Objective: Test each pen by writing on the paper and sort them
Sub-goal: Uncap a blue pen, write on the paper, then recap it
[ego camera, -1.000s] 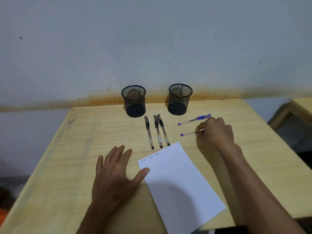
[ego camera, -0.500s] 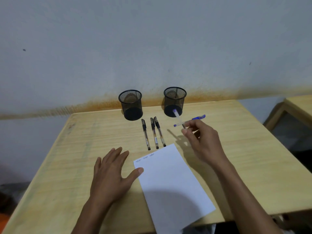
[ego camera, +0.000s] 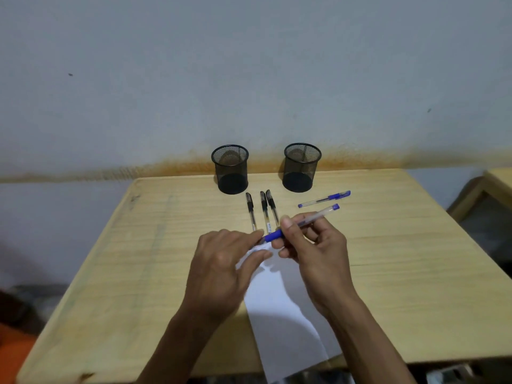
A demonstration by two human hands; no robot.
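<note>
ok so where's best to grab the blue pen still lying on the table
Take the blue pen by its clear barrel, mid-length, coming from above with fingers across it. It lies flat and slanted, capped end toward the right, clear of the right cup, with bare table on both sides.

Black mesh cups (ego camera: 230, 169), blue-capped clear pens (ego camera: 324, 199), white paper (ego camera: 288, 314), pale wood table (ego camera: 415, 259)

Both hands: right hand (ego camera: 315, 250) & left hand (ego camera: 221, 261) grip blue pen (ego camera: 302, 223) over paper (ego camera: 285, 309).

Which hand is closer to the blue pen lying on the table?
Right. The right hand is just below the lying pen; the left hand is farther down-left.
</note>
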